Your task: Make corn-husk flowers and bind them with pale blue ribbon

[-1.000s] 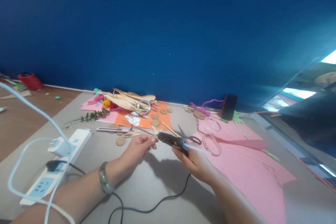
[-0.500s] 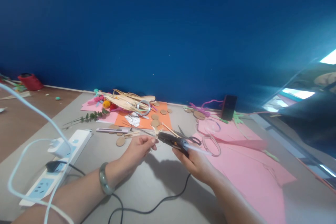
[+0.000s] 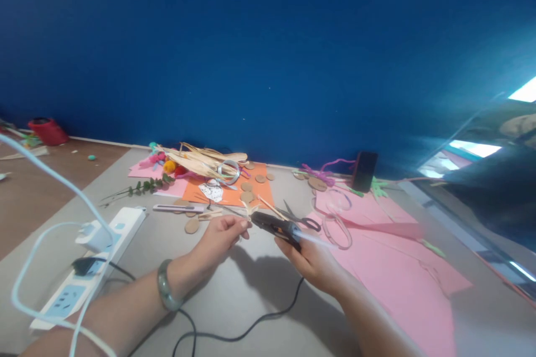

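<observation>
Black glue gun (image 3: 272, 224): grasped by the right grip (image 3: 309, 256), nozzle just beside the left grip (image 3: 229, 232). Left grip: fingertips apparently pinching a pale strip (image 3: 250, 210). Hazard: slippage or dripping hot glue could burn those fingertips; the cord (image 3: 232, 338), looped below both grips, could snag.

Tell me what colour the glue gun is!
Mostly black: the glue gun in the right hand shows best in the head view.

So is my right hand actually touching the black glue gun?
Touching. The head view shows your right hand wrapped around the black glue gun.
</observation>
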A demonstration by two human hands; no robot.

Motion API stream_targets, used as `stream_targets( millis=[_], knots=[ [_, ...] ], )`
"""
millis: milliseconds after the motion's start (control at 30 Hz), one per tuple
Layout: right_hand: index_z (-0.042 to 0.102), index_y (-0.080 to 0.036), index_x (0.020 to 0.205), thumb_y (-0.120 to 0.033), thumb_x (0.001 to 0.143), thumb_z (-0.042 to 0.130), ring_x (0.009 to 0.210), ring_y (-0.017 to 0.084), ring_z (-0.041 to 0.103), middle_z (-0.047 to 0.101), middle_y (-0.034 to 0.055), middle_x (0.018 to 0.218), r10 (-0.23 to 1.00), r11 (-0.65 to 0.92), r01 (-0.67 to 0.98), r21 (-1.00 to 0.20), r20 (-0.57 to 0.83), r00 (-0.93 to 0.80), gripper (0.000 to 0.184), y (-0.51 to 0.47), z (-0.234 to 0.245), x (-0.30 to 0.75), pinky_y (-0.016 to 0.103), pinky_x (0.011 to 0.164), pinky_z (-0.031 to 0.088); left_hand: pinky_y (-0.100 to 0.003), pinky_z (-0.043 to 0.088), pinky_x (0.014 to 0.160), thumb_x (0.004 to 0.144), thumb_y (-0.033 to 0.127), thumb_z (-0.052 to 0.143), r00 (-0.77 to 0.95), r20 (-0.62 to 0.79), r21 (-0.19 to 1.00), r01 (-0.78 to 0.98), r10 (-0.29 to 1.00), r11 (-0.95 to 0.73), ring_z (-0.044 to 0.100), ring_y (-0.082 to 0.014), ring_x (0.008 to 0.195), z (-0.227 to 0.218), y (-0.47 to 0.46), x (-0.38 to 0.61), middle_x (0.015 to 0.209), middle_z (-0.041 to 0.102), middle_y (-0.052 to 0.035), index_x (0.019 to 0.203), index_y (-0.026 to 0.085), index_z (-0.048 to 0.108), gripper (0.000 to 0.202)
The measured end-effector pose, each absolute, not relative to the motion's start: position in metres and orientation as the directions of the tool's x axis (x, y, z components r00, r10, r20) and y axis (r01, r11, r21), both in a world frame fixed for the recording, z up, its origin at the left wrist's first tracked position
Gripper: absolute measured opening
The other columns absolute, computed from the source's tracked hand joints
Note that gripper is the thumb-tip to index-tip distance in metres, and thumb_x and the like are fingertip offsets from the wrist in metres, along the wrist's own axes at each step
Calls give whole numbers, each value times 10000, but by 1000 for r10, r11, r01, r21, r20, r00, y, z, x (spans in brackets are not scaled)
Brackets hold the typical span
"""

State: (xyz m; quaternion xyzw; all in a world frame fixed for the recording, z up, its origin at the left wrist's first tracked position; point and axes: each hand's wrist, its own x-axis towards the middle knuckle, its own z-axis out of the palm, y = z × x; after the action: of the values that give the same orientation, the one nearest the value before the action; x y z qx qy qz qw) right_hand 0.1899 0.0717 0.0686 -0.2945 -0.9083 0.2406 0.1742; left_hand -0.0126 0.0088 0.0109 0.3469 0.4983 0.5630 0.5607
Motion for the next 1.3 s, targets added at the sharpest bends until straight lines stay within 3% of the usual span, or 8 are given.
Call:
stream_targets(
  millis=[567, 800, 1000, 1300],
  knots=[
    [533, -172, 808, -343, 942, 388, 626, 161, 486, 554, 27, 701, 620, 712, 449, -540, 183, -763, 261, 72, 69, 190, 274, 592, 398, -241, 107, 436, 743, 477, 661, -109, -163, 947, -296, 981, 125, 236, -53, 417, 7, 9, -13, 456, 396, 63, 677, 133, 636, 351],
    [570, -172, 881, -340, 934, 411, 705, 193, 535, 594, 52, 751, 609, 714, 418, -563, 202, -767, 237, 73, 70, 190, 297, 656, 436, -238, 93, 433, 732, 484, 667, -90, -170, 935, -331, 981, 131, 226, -48, 414, 4, 10, -13, 497, 452, 41, 673, 128, 630, 363],
    [548, -165, 833, -349, 939, 389, 640, 168, 494, 562, 38, 713, 628, 712, 459, -532, 190, -755, 266, 72, 69, 189, 279, 601, 412, -232, 106, 435, 734, 467, 671, -84, -156, 929, -350, 984, 118, 240, -43, 424, 4, 10, -14, 586, 546, 7, 728, 122, 646, 346],
    [490, -179, 748, -328, 945, 382, 605, 142, 464, 528, 13, 679, 597, 734, 438, -518, 186, -781, 269, 72, 71, 189, 253, 573, 377, -238, 104, 431, 746, 498, 651, -95, -159, 947, -296, 983, 124, 218, -55, 410, 6, 9, -14, 434, 351, 77, 670, 132, 623, 375]
  ],
)
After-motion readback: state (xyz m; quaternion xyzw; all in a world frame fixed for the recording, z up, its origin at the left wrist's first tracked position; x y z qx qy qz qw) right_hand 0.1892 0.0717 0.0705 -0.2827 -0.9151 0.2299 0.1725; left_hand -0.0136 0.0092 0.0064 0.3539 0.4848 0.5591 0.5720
